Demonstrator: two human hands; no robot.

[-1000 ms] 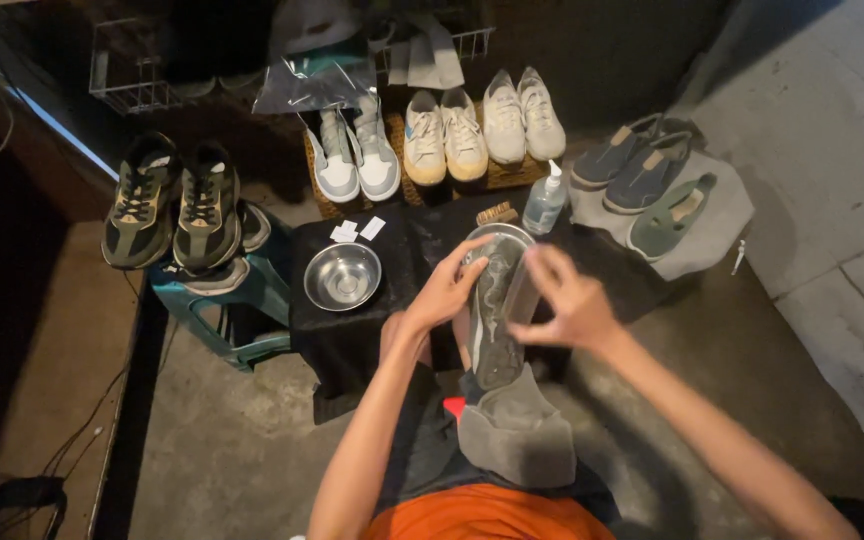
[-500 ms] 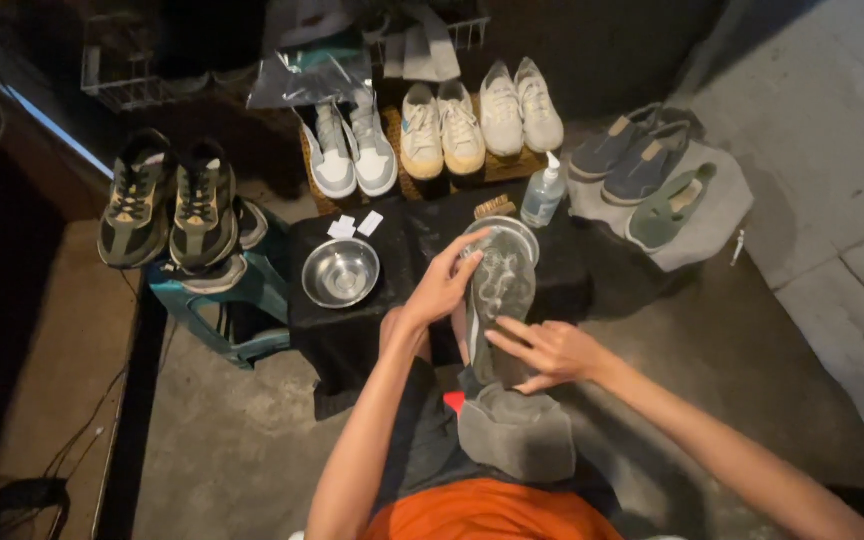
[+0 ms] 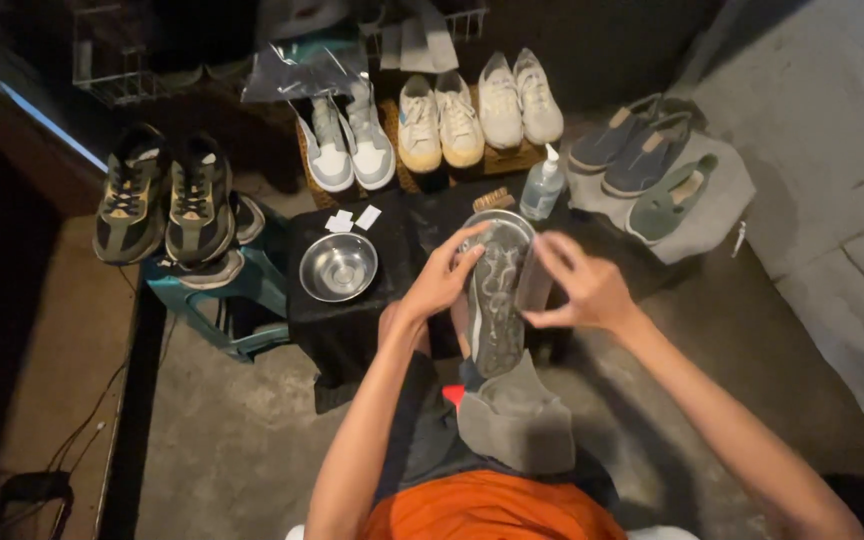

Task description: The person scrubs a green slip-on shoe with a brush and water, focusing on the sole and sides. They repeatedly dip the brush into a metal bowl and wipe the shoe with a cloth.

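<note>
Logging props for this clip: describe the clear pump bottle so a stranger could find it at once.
Start at the black-draped table ahead of the person. At its far right edge, beside a brown brush, stands the pump bottle. It is the only clear, upright container, among shoes and a steel bowl.

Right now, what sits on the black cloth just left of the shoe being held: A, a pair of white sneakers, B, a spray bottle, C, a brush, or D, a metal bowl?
D: the metal bowl rests on the black cloth, left of the shoe that the left hand and right hand hold sole up.
</note>
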